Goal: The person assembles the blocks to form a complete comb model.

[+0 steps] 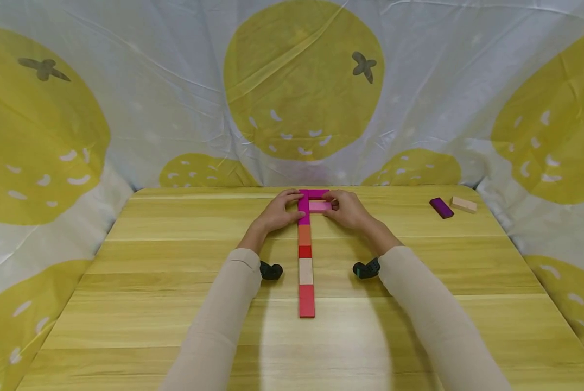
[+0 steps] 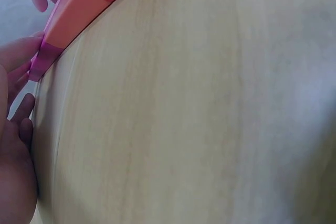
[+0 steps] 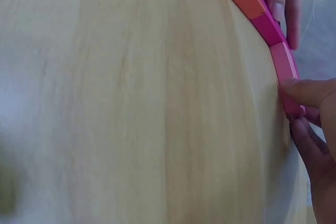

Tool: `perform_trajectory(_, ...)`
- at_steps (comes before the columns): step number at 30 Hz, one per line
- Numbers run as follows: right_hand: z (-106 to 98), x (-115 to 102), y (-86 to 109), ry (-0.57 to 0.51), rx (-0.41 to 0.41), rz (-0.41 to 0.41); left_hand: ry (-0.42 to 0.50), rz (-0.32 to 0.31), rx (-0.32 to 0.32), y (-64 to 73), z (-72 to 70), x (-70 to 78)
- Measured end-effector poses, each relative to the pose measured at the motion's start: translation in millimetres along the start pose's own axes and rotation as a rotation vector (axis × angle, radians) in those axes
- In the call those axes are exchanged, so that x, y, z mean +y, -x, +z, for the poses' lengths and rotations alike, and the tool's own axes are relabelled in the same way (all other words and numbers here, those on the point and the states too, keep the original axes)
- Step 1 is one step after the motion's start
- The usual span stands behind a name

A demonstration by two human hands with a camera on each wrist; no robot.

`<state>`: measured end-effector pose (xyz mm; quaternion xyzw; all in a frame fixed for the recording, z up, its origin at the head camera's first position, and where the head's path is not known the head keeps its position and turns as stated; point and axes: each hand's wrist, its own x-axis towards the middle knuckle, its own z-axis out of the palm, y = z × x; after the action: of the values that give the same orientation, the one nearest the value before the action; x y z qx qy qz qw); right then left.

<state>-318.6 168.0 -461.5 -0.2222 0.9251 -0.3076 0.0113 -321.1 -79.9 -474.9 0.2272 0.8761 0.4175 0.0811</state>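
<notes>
Flat coloured blocks lie end to end in a column on the table, with an orange block (image 1: 304, 234) below a magenta block (image 1: 304, 209). My left hand (image 1: 278, 212) holds the magenta block from the left, thumb and fingers at its side and far end. From its far end another magenta block (image 1: 318, 194) reaches right. Just nearer, a pink block (image 1: 319, 206) lies parallel to it, its left end against the column. My right hand (image 1: 348, 209) pinches the pink block near its right end, thumb (image 3: 302, 91) on the near side. Its other fingers are partly hidden.
Down the column come a red block (image 1: 304, 252), a beige block (image 1: 305, 271) and a longer red block (image 1: 306, 301). A purple block (image 1: 441, 208) and another beige block (image 1: 463, 205) lie at the far right of the wooden table (image 1: 175, 304). Patterned cloth (image 1: 175, 92) surrounds it.
</notes>
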Motion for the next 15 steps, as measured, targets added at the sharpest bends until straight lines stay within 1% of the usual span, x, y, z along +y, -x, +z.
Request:
perform_trajectory(5, -11, 2, 2.5, -0.032, -0.028, -0.009, 0.007, -0.004, 0.000, 0.8, 0.3, 0.1)
perform_trajectory(9, -24, 3, 5.4, -0.029, -0.035, -0.029, 0.007, -0.007, -0.004, 0.5, 0.5, -0.8)
perform_trajectory(15, -48, 5, 12.1, -0.031, -0.060, -0.003, 0.017, -0.011, -0.014, -0.6, -0.1, -1.4)
